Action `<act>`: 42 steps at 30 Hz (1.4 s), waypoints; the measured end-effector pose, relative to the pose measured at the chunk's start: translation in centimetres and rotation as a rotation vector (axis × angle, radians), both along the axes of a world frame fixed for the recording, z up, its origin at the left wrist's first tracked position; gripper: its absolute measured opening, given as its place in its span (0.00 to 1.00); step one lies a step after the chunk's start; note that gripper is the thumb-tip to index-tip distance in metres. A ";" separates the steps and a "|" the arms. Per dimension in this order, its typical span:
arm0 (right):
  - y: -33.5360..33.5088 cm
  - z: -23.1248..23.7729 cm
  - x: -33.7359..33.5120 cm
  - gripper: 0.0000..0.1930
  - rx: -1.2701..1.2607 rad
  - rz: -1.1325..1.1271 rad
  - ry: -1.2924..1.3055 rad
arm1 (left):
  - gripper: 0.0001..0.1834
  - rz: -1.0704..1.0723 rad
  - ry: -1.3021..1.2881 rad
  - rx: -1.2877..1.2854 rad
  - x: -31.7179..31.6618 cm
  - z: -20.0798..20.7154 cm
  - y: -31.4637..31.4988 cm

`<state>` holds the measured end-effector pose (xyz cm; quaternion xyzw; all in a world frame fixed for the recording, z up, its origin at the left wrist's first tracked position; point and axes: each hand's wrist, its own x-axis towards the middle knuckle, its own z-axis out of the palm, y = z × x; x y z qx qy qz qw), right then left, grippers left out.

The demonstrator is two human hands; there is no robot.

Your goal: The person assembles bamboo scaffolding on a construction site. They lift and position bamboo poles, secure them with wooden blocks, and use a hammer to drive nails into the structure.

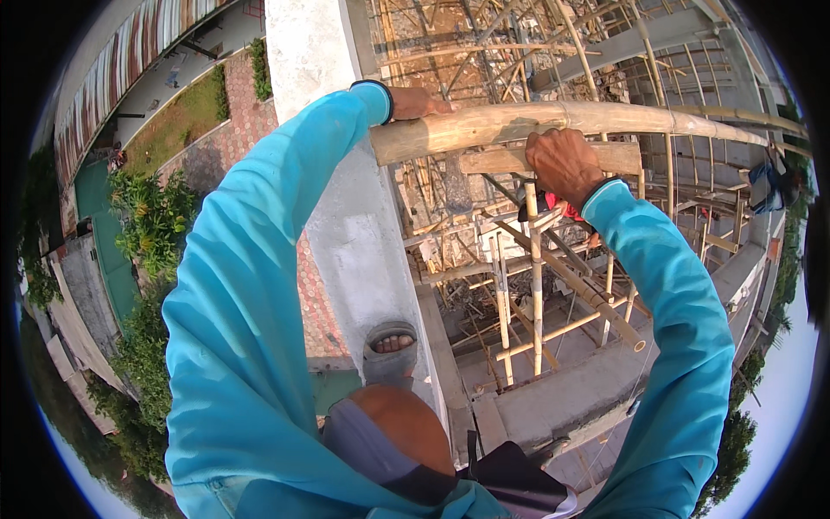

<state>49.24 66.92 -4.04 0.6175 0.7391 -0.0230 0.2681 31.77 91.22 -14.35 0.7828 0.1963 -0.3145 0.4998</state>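
A thick bamboo pole (pixel 501 124) runs from the concrete ledge off to the right, its near end over the ledge's inner edge. My left hand (pixel 418 102) lies along the far side of the pole near that end, its fingers partly hidden behind it. My right hand (pixel 566 164) is closed, knuckles up, around a short wooden piece (pixel 616 157) just on the near side of the pole and roughly parallel to it. My sandalled foot (pixel 391 342) rests on the concrete ledge (pixel 354 259).
Bamboo scaffolding (pixel 537 285) and debris lie far below on the right, where a person in red (pixel 566 208) is partly visible. A concrete beam (pixel 562 424) crosses nearer me. Left of the ledge is a drop to paving (pixel 320 303), shrubs (pixel 151 225) and a metal roof (pixel 130 78).
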 end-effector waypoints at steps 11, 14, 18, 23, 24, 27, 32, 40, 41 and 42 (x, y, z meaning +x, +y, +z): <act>-28.2 -5.8 -6.4 0.18 -0.417 -0.777 0.762 | 0.48 0.052 -0.273 0.488 -4.4 5.3 -6.2; -27.9 -2.1 -12.9 0.15 -0.364 -1.824 1.396 | 0.44 0.070 -0.351 0.757 -6.9 2.7 -7.5; -25.7 -3.5 -18.1 0.14 0.483 -2.552 1.947 | 0.42 0.158 -0.443 0.985 -8.5 1.0 -8.8; -21.5 -10.2 -16.3 0.14 1.454 -2.718 2.543 | 0.42 0.221 -0.427 1.030 -8.4 0.4 -9.5; -18.3 -11.4 -16.1 0.14 1.502 -2.822 2.544 | 0.42 0.214 -0.388 1.028 -8.3 0.4 -9.6; -4.7 -10.3 -14.2 0.11 1.421 -2.636 2.887 | 0.42 0.213 -0.436 1.076 -8.0 0.0 -9.8; -1.2 -5.3 -13.9 0.06 0.688 -2.173 3.187 | 0.41 0.245 -0.373 1.062 -8.1 0.2 -9.5; -4.0 -4.6 -14.2 0.09 1.103 -2.633 2.917 | 0.40 0.207 -0.355 1.090 -7.7 0.5 -10.4; -1.7 -3.9 -13.4 0.08 0.927 -2.372 3.055 | 0.40 0.208 -0.391 1.100 -7.5 0.1 -10.5; -0.5 -3.2 -12.4 0.06 0.767 -2.108 3.144 | 0.40 0.213 -0.402 1.091 -7.1 -0.3 -10.4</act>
